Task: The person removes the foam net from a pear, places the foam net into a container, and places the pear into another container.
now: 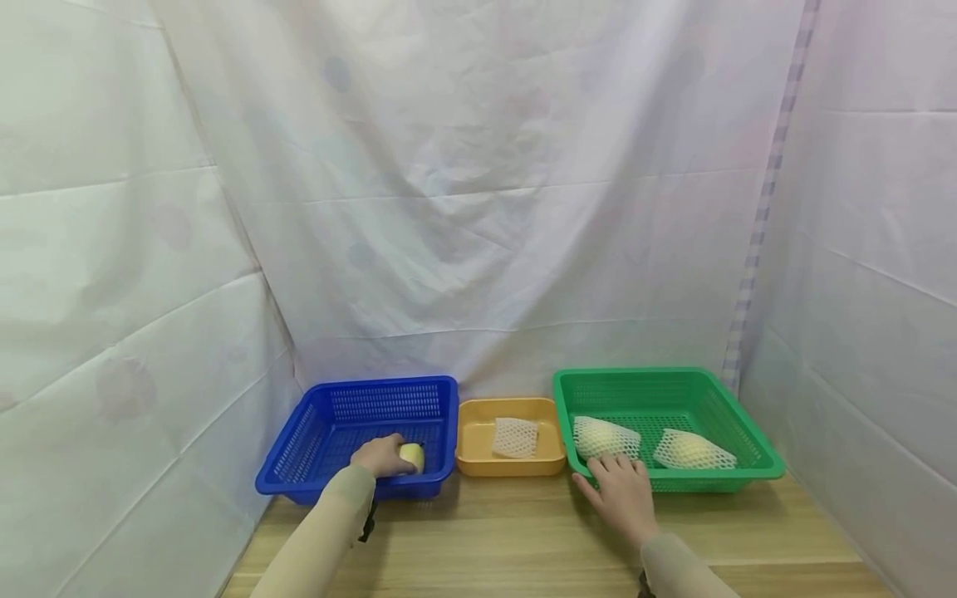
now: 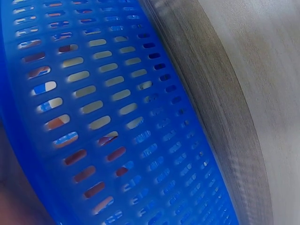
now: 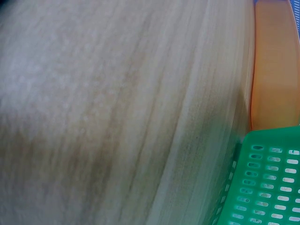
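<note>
In the head view my left hand (image 1: 381,456) reaches into the blue basket (image 1: 299,488) and grips a pale yellow fruit (image 1: 412,458), thumb on the near side. The left wrist view shows the basket's slotted wall, the pale fruit and parts of the fingers glimpsed through its slots. My right hand (image 1: 622,497) lies over the near rim of the green basket (image 1: 757,472), fingers extended and thumb spread outside. Its fingertips overlap a pale fruit in a white foam net (image 1: 607,438). Another netted fruit (image 1: 694,451) sits to the right inside that basket.
Between the baskets stands a shallow orange tray (image 1: 511,468) holding a flat white foam net (image 1: 515,438). All three containers rest on a wooden table (image 1: 493,540). White cloth (image 1: 478,208) hangs behind and at both sides.
</note>
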Action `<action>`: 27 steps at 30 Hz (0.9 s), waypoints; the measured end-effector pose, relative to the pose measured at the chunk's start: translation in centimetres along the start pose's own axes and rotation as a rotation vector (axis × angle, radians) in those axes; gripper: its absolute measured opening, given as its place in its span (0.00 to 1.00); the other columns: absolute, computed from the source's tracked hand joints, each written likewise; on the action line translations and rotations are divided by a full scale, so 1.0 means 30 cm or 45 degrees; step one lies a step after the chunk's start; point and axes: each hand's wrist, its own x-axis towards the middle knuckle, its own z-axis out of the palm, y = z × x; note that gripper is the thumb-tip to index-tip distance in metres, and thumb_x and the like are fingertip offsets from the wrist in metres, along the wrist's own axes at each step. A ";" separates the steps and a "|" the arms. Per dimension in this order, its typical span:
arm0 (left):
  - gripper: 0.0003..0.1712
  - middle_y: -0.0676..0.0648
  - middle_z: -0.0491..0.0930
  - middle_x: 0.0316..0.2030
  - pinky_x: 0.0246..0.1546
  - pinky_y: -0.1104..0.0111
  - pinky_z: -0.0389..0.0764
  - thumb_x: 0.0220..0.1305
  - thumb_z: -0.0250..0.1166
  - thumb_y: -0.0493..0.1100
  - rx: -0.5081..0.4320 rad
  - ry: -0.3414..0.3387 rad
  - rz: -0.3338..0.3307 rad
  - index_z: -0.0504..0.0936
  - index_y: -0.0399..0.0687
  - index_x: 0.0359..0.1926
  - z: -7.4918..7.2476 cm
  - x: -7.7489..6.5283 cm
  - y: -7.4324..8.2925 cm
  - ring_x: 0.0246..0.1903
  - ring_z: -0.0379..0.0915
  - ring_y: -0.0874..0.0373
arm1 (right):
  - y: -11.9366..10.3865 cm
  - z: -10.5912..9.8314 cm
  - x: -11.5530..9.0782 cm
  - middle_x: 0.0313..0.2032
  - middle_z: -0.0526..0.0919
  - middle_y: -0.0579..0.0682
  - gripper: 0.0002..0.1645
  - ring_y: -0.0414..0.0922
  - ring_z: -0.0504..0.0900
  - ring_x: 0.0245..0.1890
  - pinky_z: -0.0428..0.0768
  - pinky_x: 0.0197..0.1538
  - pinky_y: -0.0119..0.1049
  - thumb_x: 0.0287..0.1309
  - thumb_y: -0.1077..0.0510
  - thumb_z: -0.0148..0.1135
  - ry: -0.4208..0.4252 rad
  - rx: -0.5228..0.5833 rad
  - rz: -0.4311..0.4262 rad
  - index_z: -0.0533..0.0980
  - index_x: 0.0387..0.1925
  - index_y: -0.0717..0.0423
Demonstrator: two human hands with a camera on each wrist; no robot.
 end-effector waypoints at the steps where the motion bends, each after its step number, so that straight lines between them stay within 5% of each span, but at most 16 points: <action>1: 0.35 0.48 0.79 0.32 0.27 0.57 0.74 0.47 0.73 0.56 0.001 0.000 -0.001 0.78 0.43 0.54 0.000 0.000 0.001 0.28 0.72 0.52 | 0.000 0.000 0.000 0.32 0.78 0.46 0.19 0.49 0.73 0.33 0.67 0.37 0.48 0.55 0.37 0.65 0.001 0.001 -0.001 0.79 0.36 0.47; 27: 0.38 0.48 0.77 0.30 0.26 0.58 0.72 0.45 0.73 0.57 0.026 0.027 -0.039 0.76 0.44 0.57 0.005 0.001 0.003 0.27 0.70 0.52 | 0.001 0.006 -0.008 0.30 0.77 0.45 0.20 0.48 0.72 0.31 0.66 0.35 0.46 0.56 0.35 0.61 0.058 -0.004 -0.033 0.77 0.33 0.45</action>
